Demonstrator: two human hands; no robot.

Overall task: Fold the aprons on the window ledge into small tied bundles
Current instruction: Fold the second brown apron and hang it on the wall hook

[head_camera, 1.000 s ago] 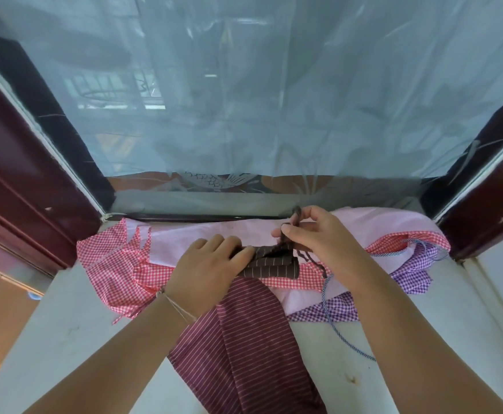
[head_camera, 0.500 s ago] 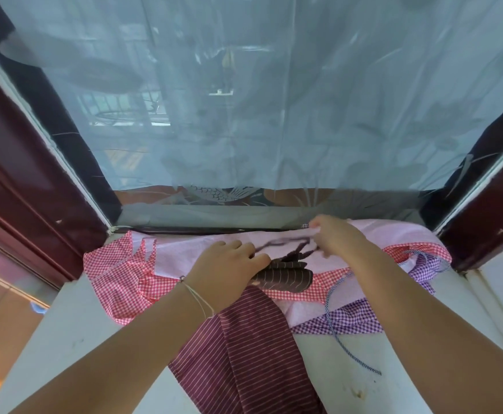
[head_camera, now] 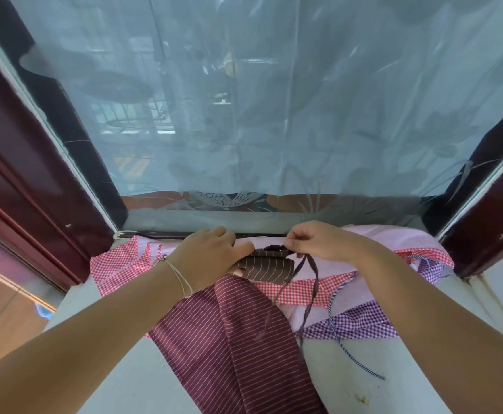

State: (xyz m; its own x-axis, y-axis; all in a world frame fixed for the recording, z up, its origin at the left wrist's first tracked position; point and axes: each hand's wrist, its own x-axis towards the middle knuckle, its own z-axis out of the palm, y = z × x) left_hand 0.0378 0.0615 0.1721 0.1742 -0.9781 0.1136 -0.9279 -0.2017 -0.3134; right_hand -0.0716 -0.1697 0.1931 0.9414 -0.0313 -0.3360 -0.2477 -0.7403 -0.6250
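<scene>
Just below frame centre, the brown striped bundle [head_camera: 263, 268] lay with its long axis left to right. The left hand [head_camera: 211, 258] gripped its left end, while the right hand [head_camera: 319, 242] pinched the dark tie strap [head_camera: 311, 282] at its upper right, nearer the knot.

A sheer pale curtain [head_camera: 259, 115] covers the daylit window between dark red-brown frames [head_camera: 11, 162], above a grey ledge [head_camera: 119, 369].
</scene>
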